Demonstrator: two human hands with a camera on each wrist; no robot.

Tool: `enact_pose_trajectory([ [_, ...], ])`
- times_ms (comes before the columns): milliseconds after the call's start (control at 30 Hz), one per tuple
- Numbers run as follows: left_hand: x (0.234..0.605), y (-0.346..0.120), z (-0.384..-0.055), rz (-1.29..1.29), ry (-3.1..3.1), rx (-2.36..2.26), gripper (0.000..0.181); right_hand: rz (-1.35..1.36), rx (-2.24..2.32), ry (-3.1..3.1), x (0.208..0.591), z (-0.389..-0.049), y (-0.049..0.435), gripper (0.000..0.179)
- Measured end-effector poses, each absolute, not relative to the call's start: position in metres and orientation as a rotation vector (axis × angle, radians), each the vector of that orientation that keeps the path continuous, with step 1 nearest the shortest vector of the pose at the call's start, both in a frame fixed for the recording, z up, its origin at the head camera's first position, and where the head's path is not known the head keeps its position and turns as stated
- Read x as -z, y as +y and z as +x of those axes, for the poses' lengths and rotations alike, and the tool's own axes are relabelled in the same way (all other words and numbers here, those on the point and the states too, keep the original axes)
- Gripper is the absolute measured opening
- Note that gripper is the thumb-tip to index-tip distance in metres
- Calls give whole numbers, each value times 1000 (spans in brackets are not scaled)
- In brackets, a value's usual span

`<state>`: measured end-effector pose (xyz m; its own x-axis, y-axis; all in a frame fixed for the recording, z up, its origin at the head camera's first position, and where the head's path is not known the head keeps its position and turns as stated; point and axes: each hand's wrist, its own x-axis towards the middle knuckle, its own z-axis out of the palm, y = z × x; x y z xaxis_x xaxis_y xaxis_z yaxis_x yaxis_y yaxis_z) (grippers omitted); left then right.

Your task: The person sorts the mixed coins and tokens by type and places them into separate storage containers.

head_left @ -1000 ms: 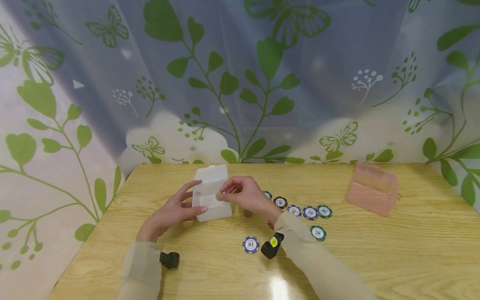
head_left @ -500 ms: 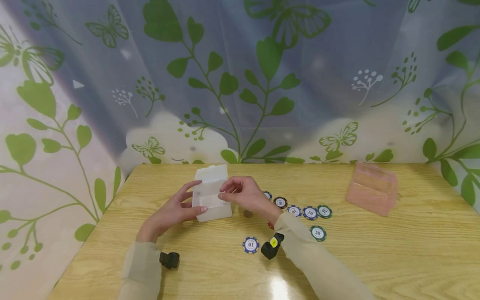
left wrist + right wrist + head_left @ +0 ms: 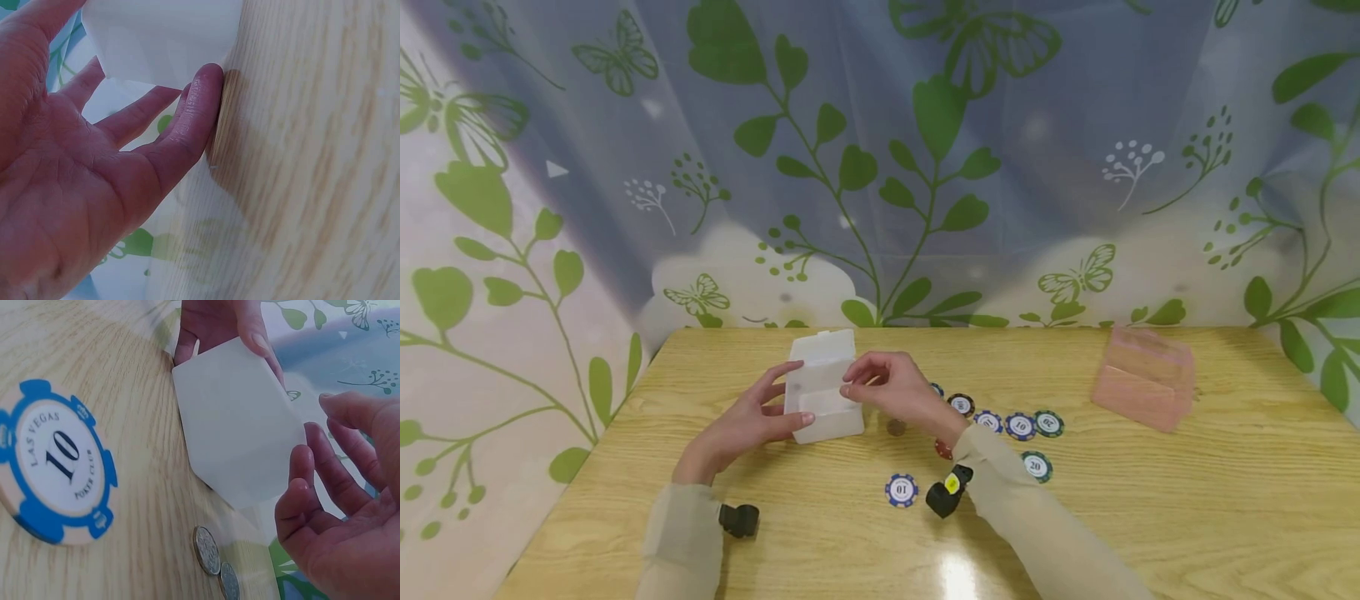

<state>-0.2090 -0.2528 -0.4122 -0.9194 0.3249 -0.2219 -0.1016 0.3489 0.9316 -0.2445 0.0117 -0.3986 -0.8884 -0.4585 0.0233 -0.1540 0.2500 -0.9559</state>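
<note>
One open white case [image 3: 824,375] sits near the far edge of the counter [image 3: 820,533], left of its middle. Left hand [image 3: 741,429], thumb and fingers parted, grips its left side. Right hand [image 3: 893,387], fingers loosely bent, thumb apart, is at its right edge, nothing held; coin pinched there 1.0 s earlier has left the fingertips. Two coins [image 3: 207,550] lie beside the case.

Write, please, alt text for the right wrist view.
A left hand holds a white box, a loosely curled right hand beside it. A blue-edged Las Vegas 10 poker chip and two coins lie on the wooden table.
</note>
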Motion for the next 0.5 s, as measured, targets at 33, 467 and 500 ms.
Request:
enact_pose_trajectory([
  [33,412,-253,-209,197,2248,-1593,85,-570,1685,2264,398,-244,12,14],
  [467,413,-254,-209,189,2262,-1573,86,-531,1704,2255,397,-246,21,14],
  [500,413,-254,-209,187,2263,-1573,86,-521,1700,2257,397,-247,21,14],
])
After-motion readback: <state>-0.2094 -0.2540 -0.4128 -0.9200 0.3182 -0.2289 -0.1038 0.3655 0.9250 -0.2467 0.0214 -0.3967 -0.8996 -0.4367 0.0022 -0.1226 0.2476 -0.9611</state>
